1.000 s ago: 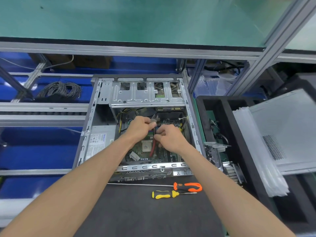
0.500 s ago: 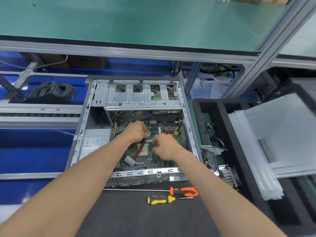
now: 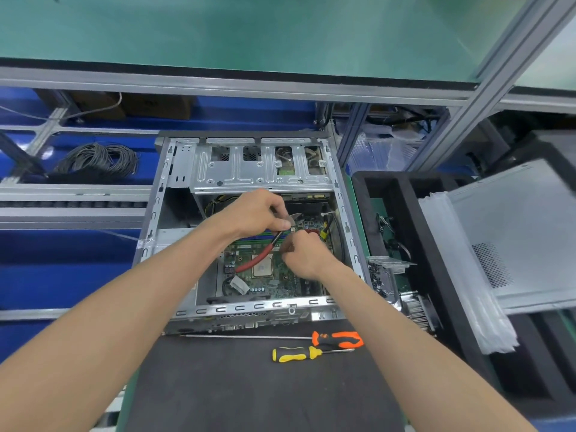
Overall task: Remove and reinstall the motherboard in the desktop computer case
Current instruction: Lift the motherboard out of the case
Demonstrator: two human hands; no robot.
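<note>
2 hands inside case (image 3: 156, 213) | left hand (image 3: 255, 213) grips pliers (image 3: 265, 254) | right hand (image 3: 304, 254) pinching, object unclear

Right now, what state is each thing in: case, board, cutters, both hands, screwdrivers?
Computer case: side open, lying flat.
Motherboard: seated inside the case.
Red-handled cutters: held over the board.
Left hand: grips the cutters.
Right hand: pinches something small at the cutter tip.
Orange screwdriver: lying unused on the mat.
Yellow screwdriver: lying unused beside it.
</note>
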